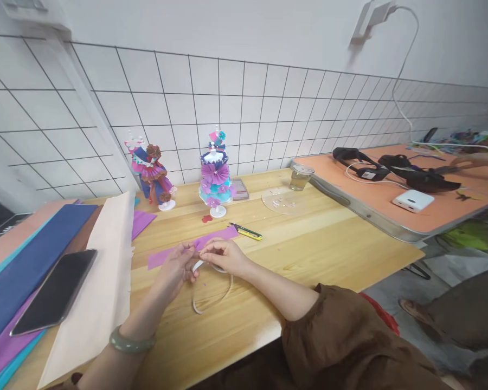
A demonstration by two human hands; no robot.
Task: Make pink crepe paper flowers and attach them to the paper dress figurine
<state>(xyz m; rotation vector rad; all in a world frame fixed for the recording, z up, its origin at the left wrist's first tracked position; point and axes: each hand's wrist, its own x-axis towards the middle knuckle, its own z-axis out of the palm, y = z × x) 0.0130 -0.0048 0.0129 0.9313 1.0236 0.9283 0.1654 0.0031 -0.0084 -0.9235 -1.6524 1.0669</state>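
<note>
Plainly, fingers (213, 248) pinch a pale strip (197, 265); a distant label (367, 174) is illegible.

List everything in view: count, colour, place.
White strip: apparently one, white, near centre
Paper strip: one, purple, near centre
Craft knife: one, yellow-black, beside paper strip
Dress-form figures: at least two, multicoloured, by tiled wall
Scrap: one, red, below central figure
Disc: one, clear, right of figures
Lidded cup: one, clear, beyond disc
Paper sheets: several, mixed colours, left
Smartphone: one, black, on paper sheets
Wooden table: one, light brown, foreground
Orange table: one, orange, right
Strapped gear: count unclear, black, on orange table
Boxy device: one, white, beside gear
Cable: at least one, white, right
Co-worker's hand: one, far right
Bangle: one, green, left wrist
Right sleeve: one, brown, lower right
Left hand and right hand: one each, at white strip
</note>
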